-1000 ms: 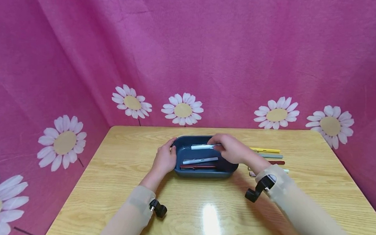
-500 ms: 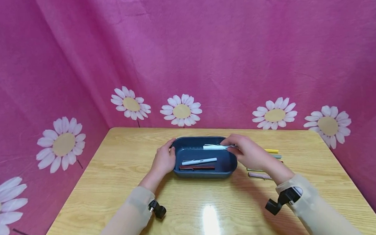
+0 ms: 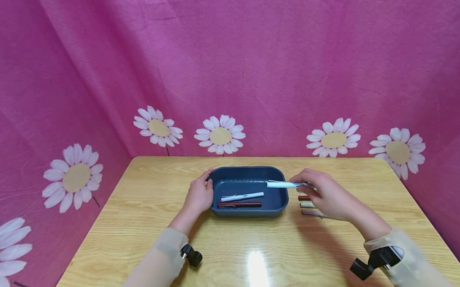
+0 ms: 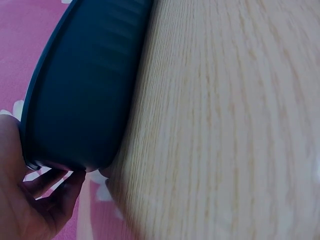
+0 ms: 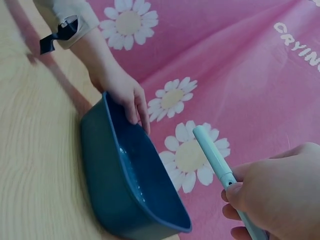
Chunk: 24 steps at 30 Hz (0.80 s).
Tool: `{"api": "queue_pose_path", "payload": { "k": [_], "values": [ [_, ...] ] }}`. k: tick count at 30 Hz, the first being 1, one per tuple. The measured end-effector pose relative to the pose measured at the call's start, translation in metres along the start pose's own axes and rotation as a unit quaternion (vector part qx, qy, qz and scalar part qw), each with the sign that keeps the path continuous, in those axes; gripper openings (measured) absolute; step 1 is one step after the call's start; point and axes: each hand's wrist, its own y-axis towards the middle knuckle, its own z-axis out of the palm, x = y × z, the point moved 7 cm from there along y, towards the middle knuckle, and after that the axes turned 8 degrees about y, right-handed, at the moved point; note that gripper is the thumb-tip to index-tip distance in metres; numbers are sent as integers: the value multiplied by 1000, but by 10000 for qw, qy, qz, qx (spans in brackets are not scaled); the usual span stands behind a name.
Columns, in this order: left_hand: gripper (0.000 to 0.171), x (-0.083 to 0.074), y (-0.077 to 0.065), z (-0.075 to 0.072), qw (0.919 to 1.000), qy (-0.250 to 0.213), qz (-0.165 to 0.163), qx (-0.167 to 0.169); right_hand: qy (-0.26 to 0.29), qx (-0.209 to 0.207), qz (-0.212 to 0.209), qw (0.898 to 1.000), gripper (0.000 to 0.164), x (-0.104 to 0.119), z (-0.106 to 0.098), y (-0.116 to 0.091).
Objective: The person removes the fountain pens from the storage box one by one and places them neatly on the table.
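Observation:
At the left end of a dark blue tub (image 3: pixel 249 213), my left hand (image 3: pixel 200 194) grips the wall, its thumb by the rim. The left wrist view shows its fingers (image 4: pixel 72 187) against the tub's outer end. My right hand (image 3: pixel 328 193) pinches a light blue pen (image 3: pixel 281 184), whose free end points left above the tub's right rim. That pen (image 5: pixel 212 155) is capped in the right wrist view. A pale blue pen (image 3: pixel 242 197) and a dark red pen (image 3: pixel 239 205) lie side by side in the tub.
Right of the tub, partly behind my right hand, lie a dark red pen (image 3: pixel 303 197), a pale yellowish pen (image 3: pixel 307 204) and a lilac pen (image 3: pixel 311 213). The wooden table (image 3: pixel 234 253) meets a pink curtain (image 3: pixel 265 74) with daisies at the back.
My right hand has carried the light blue pen from inside the tub's back part rightward to above its right rim. The left hand keeps its grip on the tub.

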Motion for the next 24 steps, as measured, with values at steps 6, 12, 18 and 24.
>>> {"api": "queue_pose_path", "payload": {
  "k": [6,12,18,24],
  "values": [
    [44,-2,1,0,10000,46,78,-32,22,-77,-145,9999,43,-1,-8,-18],
    [44,-2,1,1,10000,66,36,-19,-436,-115,13,9990,43,-8,-14,-37],
    [44,-1,1,1,10000,71,-34,-15,-355,-200,-150,9991,43,-11,-17,-52],
    [45,0,0,1,10000,-17,-71,60,-382,-228,-51,9990,49,-16,-15,-69]
  ]
}}
